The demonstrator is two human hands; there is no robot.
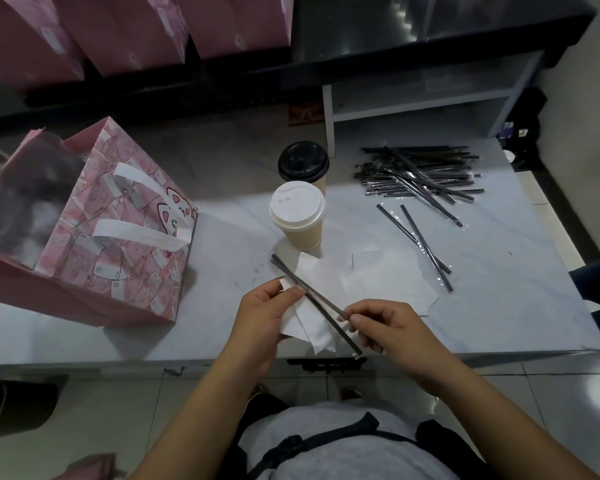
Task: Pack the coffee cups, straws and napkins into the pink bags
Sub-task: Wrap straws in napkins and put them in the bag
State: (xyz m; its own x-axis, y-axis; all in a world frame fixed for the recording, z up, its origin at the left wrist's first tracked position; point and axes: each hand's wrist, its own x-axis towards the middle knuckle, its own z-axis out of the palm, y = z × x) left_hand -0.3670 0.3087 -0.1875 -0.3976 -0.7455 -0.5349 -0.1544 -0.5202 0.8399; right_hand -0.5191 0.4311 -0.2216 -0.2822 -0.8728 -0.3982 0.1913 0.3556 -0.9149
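My left hand point(262, 315) holds a white napkin point(310, 327) and pins two wrapped black straws point(291, 273) against it near the table's front edge. My right hand point(385, 329) pinches the straws' near end. An open pink bag point(118, 237) with white handles and a cat print stands at the left. Two coffee cups stand mid-table: one with a white lid point(298, 206), one with a black lid point(303, 162) behind it. More napkins point(378, 282) lie flat by the cups. A pile of wrapped straws point(420, 174) lies at the back right, with two loose straws point(420, 242) nearer.
Several pink bags point(129, 29) stand on a dark shelf at the back left. A white open shelf unit point(420, 98) rises behind the straw pile. The white table's front edge point(153, 362) runs just below my hands. A dark bin point(18, 407) sits on the tiled floor at the left.
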